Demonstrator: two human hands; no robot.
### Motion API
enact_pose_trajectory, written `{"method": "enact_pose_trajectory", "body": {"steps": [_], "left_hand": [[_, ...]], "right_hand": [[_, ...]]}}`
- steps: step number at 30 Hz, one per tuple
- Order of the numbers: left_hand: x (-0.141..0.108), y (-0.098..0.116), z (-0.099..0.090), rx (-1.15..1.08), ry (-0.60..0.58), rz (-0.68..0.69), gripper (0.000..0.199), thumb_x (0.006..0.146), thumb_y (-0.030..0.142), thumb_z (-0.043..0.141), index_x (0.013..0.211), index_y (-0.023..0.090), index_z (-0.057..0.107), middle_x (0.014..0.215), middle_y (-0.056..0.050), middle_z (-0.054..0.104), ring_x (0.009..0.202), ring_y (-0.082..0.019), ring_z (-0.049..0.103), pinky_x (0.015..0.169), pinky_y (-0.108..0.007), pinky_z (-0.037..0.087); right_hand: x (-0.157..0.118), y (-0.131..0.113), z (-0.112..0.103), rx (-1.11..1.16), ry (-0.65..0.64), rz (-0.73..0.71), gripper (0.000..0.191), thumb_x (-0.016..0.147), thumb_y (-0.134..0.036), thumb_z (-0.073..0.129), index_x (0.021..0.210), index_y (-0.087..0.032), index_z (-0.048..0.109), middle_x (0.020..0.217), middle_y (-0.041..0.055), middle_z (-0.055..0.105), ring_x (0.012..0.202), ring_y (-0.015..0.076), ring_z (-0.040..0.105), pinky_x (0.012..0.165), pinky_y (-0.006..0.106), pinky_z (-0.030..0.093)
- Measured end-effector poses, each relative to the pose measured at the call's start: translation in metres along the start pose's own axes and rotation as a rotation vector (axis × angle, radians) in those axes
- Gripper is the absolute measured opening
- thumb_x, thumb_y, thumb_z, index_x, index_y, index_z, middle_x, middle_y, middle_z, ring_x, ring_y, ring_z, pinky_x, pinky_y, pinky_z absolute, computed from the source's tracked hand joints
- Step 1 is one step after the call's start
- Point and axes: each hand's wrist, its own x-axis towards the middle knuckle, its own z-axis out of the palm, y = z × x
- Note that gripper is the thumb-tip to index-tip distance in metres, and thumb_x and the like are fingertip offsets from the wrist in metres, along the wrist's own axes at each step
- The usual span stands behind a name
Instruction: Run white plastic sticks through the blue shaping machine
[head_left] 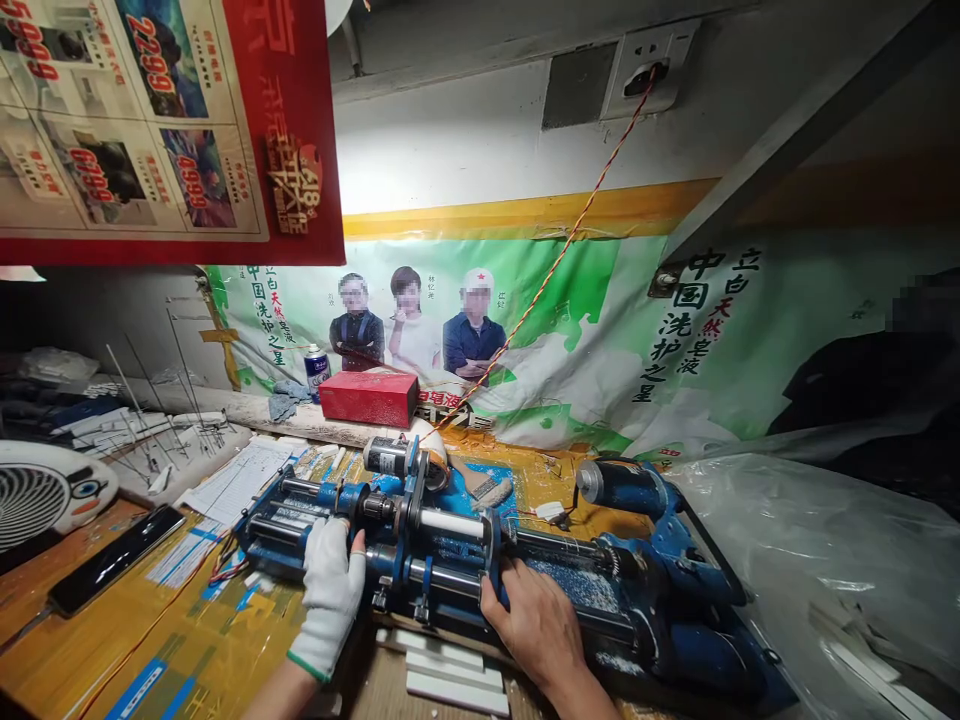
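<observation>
While your two hands are well apart on the blue machine (450, 581), the white bar (452, 524) lies between them and a little beyond, just above the middle of the machine. Its long axis runs across the frame, dipping slightly to the right, roughly in line with the machine's steel rods. Your bare right hand (541, 622) is the nearer one, its fingertips just beside the upright blue plate (491, 552) at the bar's right end. Your gloved left hand (330, 590) lies over the front left part of the machine, thumb raised; you can't tell from this view whether the fingers of either hand are closed on anything.

Between you and the bar runs the front rod, and more blue uprights crowd the bar's left end. Behind it sit a small motor (388, 458) and a brush (486, 488); a larger motor (622, 487) stands right of centre. White strips (457, 685) lie at the bottom centre, near your right wrist. On the yellow surface (244, 655) at left are a phone (112, 562) and a fan (37, 495). A twisted cord (585, 215) slants down from the upper right behind the machine, clear of both hands.
</observation>
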Motion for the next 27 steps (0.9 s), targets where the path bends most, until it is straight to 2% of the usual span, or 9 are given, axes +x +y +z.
{"method": "enact_pose_trajectory", "body": {"steps": [4, 8, 14, 20, 22, 23, 25, 26, 27], "left_hand": [[0.001, -0.014, 0.008, 0.014, 0.017, 0.116, 0.016, 0.084, 0.029, 0.043, 0.086, 0.016, 0.053, 0.081, -0.008, 0.056, 0.085, -0.023, 0.054, 0.088, -0.045, 0.041], [0.005, -0.039, 0.006, 0.056, 0.004, 0.188, 0.018, 0.084, 0.028, 0.039, 0.086, 0.015, 0.052, 0.08, -0.01, 0.055, 0.081, -0.023, 0.053, 0.085, -0.043, 0.041], [0.015, -0.083, 0.0, 0.094, -0.009, 0.191, 0.02, 0.083, 0.03, 0.039, 0.082, 0.016, 0.052, 0.075, -0.008, 0.055, 0.075, -0.022, 0.054, 0.075, -0.039, 0.045], [0.023, -0.114, -0.009, 0.072, 0.017, 0.138, 0.015, 0.083, 0.033, 0.045, 0.083, 0.02, 0.052, 0.075, -0.004, 0.057, 0.076, -0.02, 0.056, 0.075, -0.039, 0.048], [0.023, -0.108, -0.017, 0.064, 0.064, 0.077, 0.022, 0.083, 0.037, 0.047, 0.094, 0.019, 0.052, 0.085, -0.006, 0.059, 0.081, -0.021, 0.057, 0.077, -0.041, 0.049], [0.024, -0.099, -0.022, 0.056, 0.104, 0.027, 0.03, 0.082, 0.041, 0.049, 0.102, 0.018, 0.05, 0.092, -0.008, 0.059, 0.086, -0.023, 0.057, 0.078, -0.043, 0.048], [0.031, -0.062, -0.03, 0.007, 0.146, -0.04, 0.054, 0.077, 0.048, 0.056, 0.119, 0.017, 0.042, 0.107, -0.012, 0.056, 0.098, -0.026, 0.054, 0.084, -0.047, 0.046], [0.036, -0.036, -0.032, -0.031, 0.129, -0.038, 0.064, 0.074, 0.05, 0.059, 0.125, 0.017, 0.038, 0.114, -0.014, 0.053, 0.104, -0.028, 0.052, 0.089, -0.049, 0.044], [0.044, -0.006, -0.032, -0.084, 0.044, 0.036, 0.073, 0.073, 0.051, 0.061, 0.13, 0.016, 0.033, 0.119, -0.015, 0.051, 0.11, -0.029, 0.048, 0.095, -0.05, 0.039]], "right_hand": [[0.0, 0.001, -0.001, 0.003, -0.019, -0.009, 0.022, 0.088, -0.034, 0.041, 0.08, -0.02, 0.057, 0.071, 0.001, 0.057, 0.068, 0.0153, 0.052, 0.068, 0.029, 0.028], [-0.001, 0.003, 0.0, 0.0, -0.028, -0.018, 0.021, 0.088, -0.034, 0.042, 0.081, -0.02, 0.056, 0.07, 0.0008, 0.057, 0.068, 0.0153, 0.052, 0.067, 0.029, 0.028], [-0.001, 0.002, -0.001, -0.013, 0.002, -0.034, 0.022, 0.088, -0.034, 0.041, 0.079, -0.02, 0.056, 0.069, 0.0009, 0.057, 0.067, 0.0144, 0.052, 0.067, 0.029, 0.027], [-0.001, 0.002, -0.002, 0.007, 0.013, -0.031, 0.023, 0.088, -0.034, 0.041, 0.078, -0.02, 0.056, 0.069, 0.001, 0.057, 0.067, 0.0154, 0.051, 0.067, 0.029, 0.027], [-0.001, 0.001, -0.002, 0.012, 0.01, -0.025, 0.024, 0.089, -0.034, 0.039, 0.079, -0.02, 0.057, 0.069, 0.0014, 0.057, 0.067, 0.0157, 0.051, 0.067, 0.029, 0.027], [-0.001, 0.0, -0.001, 0.011, 0.009, -0.02, 0.025, 0.089, -0.034, 0.039, 0.079, -0.02, 0.057, 0.069, 0.0016, 0.057, 0.067, 0.0157, 0.051, 0.067, 0.03, 0.027], [0.001, -0.002, 0.0, -0.007, 0.002, -0.009, 0.027, 0.089, -0.034, 0.038, 0.079, -0.02, 0.058, 0.069, 0.002, 0.058, 0.066, 0.0158, 0.052, 0.067, 0.03, 0.027], [0.002, -0.003, 0.0, -0.022, -0.007, -0.003, 0.027, 0.089, -0.034, 0.037, 0.079, -0.02, 0.059, 0.069, 0.0022, 0.058, 0.066, 0.016, 0.052, 0.067, 0.03, 0.027], [0.003, -0.003, -0.001, -0.04, -0.023, 0.0, 0.028, 0.089, -0.034, 0.037, 0.078, -0.02, 0.059, 0.068, 0.0023, 0.058, 0.066, 0.0161, 0.052, 0.067, 0.031, 0.027]]}}
